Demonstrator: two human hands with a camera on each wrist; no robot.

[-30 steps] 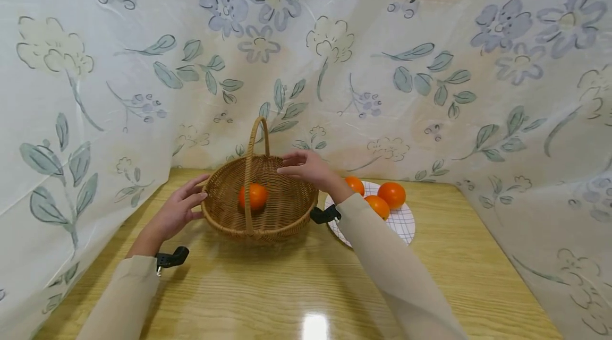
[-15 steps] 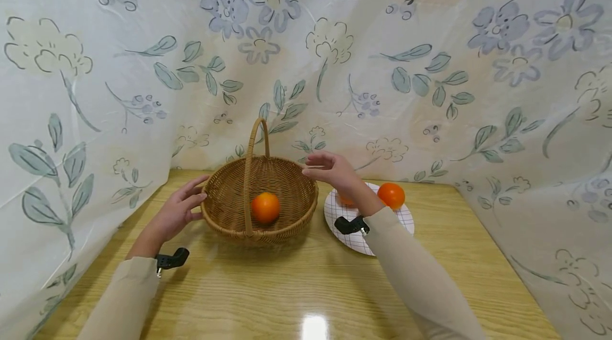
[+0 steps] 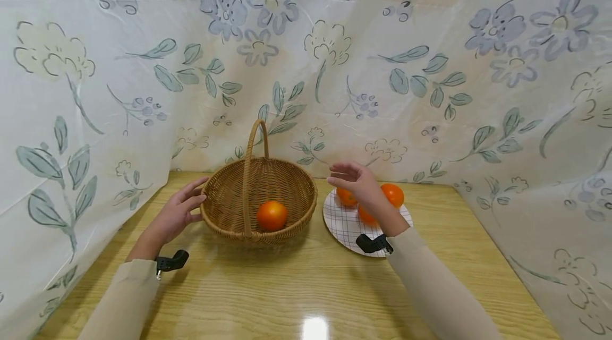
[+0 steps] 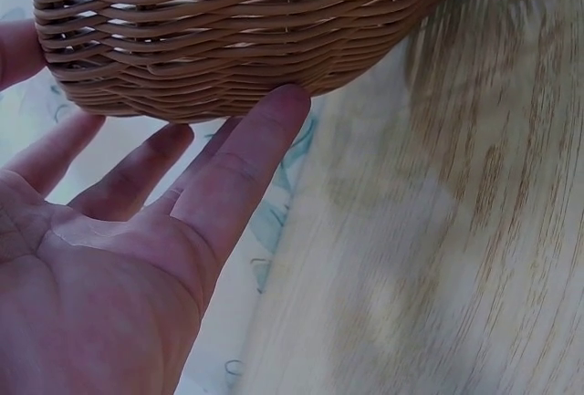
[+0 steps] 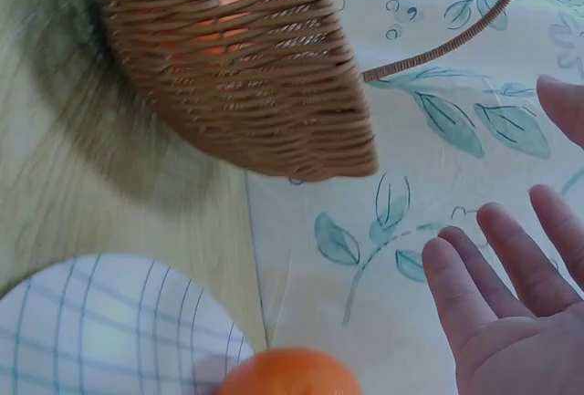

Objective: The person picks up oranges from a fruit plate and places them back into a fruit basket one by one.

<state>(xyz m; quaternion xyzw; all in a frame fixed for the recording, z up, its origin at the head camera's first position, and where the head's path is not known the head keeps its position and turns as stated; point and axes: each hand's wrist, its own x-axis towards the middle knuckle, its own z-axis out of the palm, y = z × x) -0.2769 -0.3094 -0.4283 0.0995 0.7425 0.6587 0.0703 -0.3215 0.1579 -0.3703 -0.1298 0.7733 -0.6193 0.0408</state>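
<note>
A brown wicker basket (image 3: 287,175) with a tall arched handle (image 3: 247,191) stands on the table, one orange (image 3: 272,215) lying inside it. Fingers of my left hand (image 3: 178,214) touch the basket's left side near the rim. In the left wrist view, the straight fingers (image 4: 242,153) rest against the weave. My right hand (image 3: 363,187) hovers over the left part of a checked plate (image 3: 341,228), with nothing in it and its fingers loosely extended. Several oranges lie on that plate, including one at the right (image 3: 393,195); the right hand and wrist partly cover others.
A flower-printed cloth (image 3: 330,64) hangs behind and along both sides of the wooden table (image 3: 268,292). The plate stands to the right of the basket, with a gap of table between them. Each wrist wears a small black camera mount (image 3: 173,260).
My right hand has moved right, from above the basket to above the plate. The orange in the basket has rolled right and toward me. My left hand has stayed at the basket.
</note>
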